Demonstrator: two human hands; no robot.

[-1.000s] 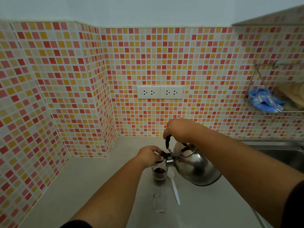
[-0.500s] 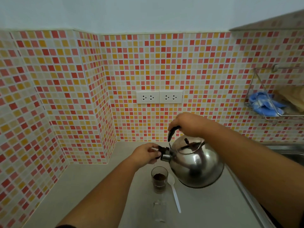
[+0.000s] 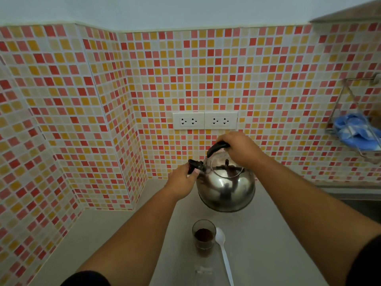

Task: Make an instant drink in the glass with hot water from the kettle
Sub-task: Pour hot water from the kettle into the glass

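Head view, single camera.

Kettle (image 3: pixel 225 183): stainless steel, round-bodied, held in the air above the worktop (image 3: pixel 268 234), toward its back edge, roughly level, beyond the glass and not over it.

Right hand (image 3: pixel 240 147): fingers wrapped round the black top handle, carrying the kettle's weight.

Left hand (image 3: pixel 182 180): fingers pinched on the black spout cap (image 3: pixel 193 164); whether the cap stands open or shut cannot be told.

Glass (image 3: pixel 203 237): clear tumbler, upright on the worktop toward its near edge, dark brown contents in the lower part; whether liquid or powder is unclear.

Spoon (image 3: pixel 223 252): white plastic, lying flat just beside the glass on its right, bowl toward the back.

Second clear item, at the near edge before the glass, too blurred to name.

Step in hand, as judged: pouring stage, kettle off the glass.

Next move calls for setting the kettle down clear of the glass, or returning the spout over the rim if more water is wanted; then stirring with the spoon.
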